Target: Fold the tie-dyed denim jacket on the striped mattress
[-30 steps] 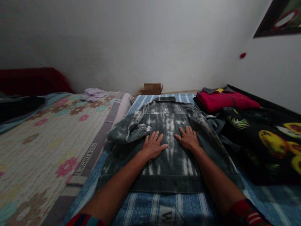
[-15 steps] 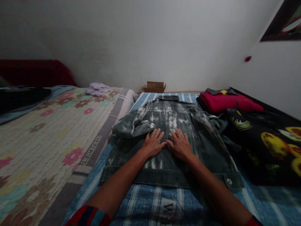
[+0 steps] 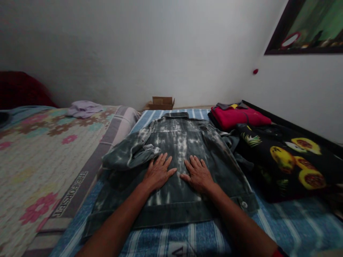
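Note:
A dark grey-green denim jacket with pale bleached patches lies spread out, back side up, its collar pointing toward the wall. Its left-hand sleeve is folded inward over the body, the cuff resting by my left fingers. My left hand presses flat on the middle of the jacket, fingers spread. Beside it, my right hand also lies flat on the cloth, fingers apart. A small gap separates the two thumbs. Under the jacket is a blue and white striped cover.
To the right are a folded black cloth with printed fruit and a folded red garment. A flowered quilt spreads at left, with a lilac cloth on it. A cardboard box stands by the wall.
My hands have moved slightly apart; the thumbs, close together before, now show a gap. The view has turned to the right, showing more of the window opening.

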Demonstrator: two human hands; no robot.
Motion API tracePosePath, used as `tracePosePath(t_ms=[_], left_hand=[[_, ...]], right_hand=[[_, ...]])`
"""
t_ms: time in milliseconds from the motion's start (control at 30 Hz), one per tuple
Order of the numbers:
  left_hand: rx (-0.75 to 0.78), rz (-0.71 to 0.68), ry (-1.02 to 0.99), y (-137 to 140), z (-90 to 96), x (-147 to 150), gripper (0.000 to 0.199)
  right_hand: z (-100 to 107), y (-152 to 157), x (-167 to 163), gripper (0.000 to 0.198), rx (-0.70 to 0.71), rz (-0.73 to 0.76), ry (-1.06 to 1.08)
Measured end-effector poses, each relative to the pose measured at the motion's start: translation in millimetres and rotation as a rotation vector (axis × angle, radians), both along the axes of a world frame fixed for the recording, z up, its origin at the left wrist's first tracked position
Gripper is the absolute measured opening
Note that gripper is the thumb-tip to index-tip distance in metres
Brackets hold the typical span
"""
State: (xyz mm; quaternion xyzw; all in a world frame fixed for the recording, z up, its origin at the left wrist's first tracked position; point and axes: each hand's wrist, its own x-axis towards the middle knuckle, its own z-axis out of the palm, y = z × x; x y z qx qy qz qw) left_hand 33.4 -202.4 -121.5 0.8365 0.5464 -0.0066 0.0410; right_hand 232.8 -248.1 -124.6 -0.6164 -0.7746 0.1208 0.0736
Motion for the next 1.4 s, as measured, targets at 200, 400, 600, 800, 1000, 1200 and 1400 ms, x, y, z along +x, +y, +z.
tracePosePath(t_ms=[200, 400, 600, 800, 1000, 1200, 1400], left_hand=[[-0.006, 0.015, 0.023, 1, 2.9, -3, 0.065], [-0.013, 0.085, 0.015, 1, 3.1, -13, 0.067], [-0.023, 0.103, 0.011, -1, 4.0, -18, 0.07], [-0.02, 0.126, 0.013, -5, 9.4, -19, 0.068], [-0.011, 0.184, 0.019, -8, 12.4, -22, 0.066], [-0.005, 0.222, 0.043, -14, 14.4, -25, 0.068], [0.038, 0.333, 0.06, -19, 13.6, -32, 0.075]], right_hand=[[-5, 2, 26, 0.076, -0.021, -0.091, -0.018], [-6, 1, 38, 0.073, -0.014, -0.114, -0.018], [-7, 0, 48, 0.072, -0.003, -0.112, -0.051], [-13, 0, 50, 0.072, 0.038, -0.199, -0.098], [-13, 2, 48, 0.069, 0.055, -0.258, -0.091], [-11, 2, 46, 0.067, 0.055, -0.271, -0.081], [-12, 2, 45, 0.067, 0.067, -0.279, -0.067]])
